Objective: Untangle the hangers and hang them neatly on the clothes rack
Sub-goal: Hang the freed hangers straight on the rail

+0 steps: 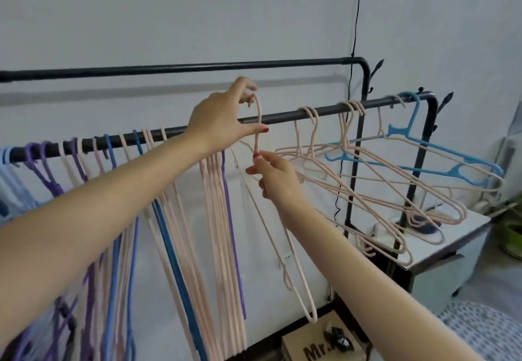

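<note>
**Pink hanger held at the front rail**

Both hands hold one pink hanger at the front rail of the black rack. The left hand pinches the hanger's hook between thumb and fingers, the top of the hook just above the rail and its shank crossing in front of it. The right hand grips the neck just below, thumb and fingers closed on the wire. The body of the hanger hangs steeply down and to the right, its lower end near a cardboard box on the floor.

Along the left part of the rail, as far as its left end, hangs a close row of hangers, pink, blue and purple, their bodies edge-on to the camera; the left forearm crosses in front of them. Toward the right end of the rail sits a tangled bunch: several pink hangers hooked on the rail with bodies crossed and interlocked, splayed out to the right. A light blue hanger is hooked at the rail's right end and is caught up with them.

The back rail is higher and carries no hangers in view. Beside the rack's right end stands a white table, under the splayed hangers. A black cable runs down the wall.
</note>
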